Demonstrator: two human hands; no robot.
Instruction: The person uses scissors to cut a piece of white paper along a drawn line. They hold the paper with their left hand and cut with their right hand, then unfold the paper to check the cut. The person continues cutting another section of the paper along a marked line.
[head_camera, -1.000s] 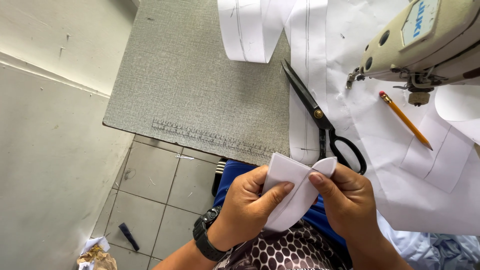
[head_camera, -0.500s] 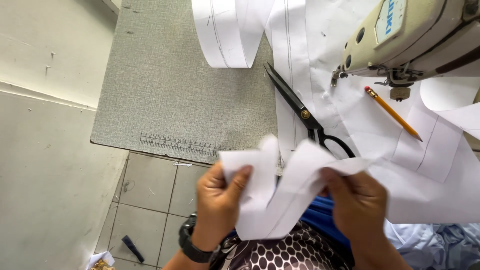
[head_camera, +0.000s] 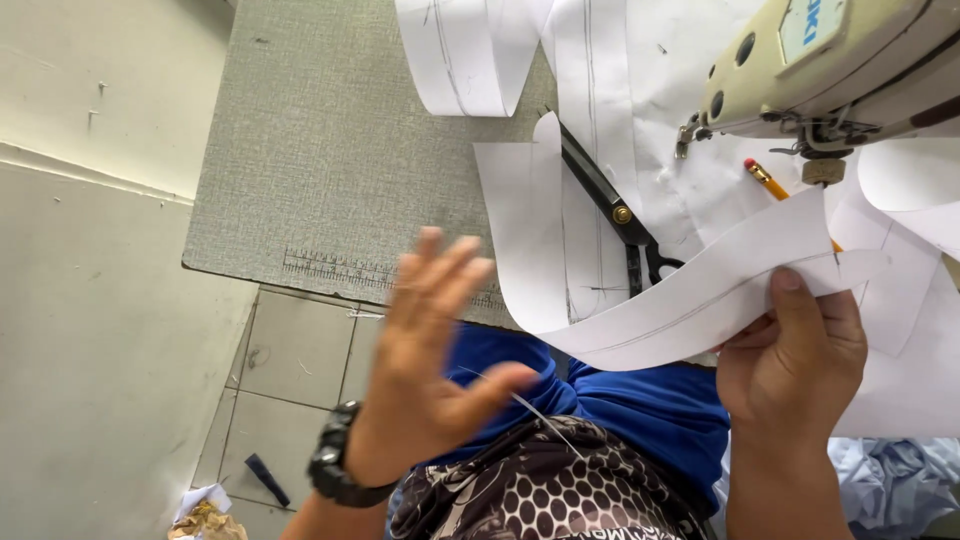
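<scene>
My right hand (head_camera: 795, 350) pinches one end of a long curved white paper strip (head_camera: 640, 300) with pencil lines on it; the strip arcs left and up over the table edge. My left hand (head_camera: 430, 350), blurred and with fingers spread, holds nothing and is just left of the strip, near the table's front edge. It wears a black wristwatch (head_camera: 335, 470). Black scissors (head_camera: 610, 205) lie on the table partly under the strip. A cream sewing machine head (head_camera: 830, 70) hangs at the upper right, above an orange pencil (head_camera: 765, 180).
A grey table top (head_camera: 330, 160) with a printed ruler along its front edge carries more white paper pieces (head_camera: 470, 55). A tiled floor (head_camera: 290, 370) lies below, with crumpled scraps (head_camera: 205, 515) at the bottom left. A pale wall (head_camera: 90, 250) stands left. Blue cloth (head_camera: 640, 400) covers my lap.
The folded paper has been opened into a long strip. My left hand has let go of it and swung left with fingers spread; my right hand has moved right, still holding the strip's end.
</scene>
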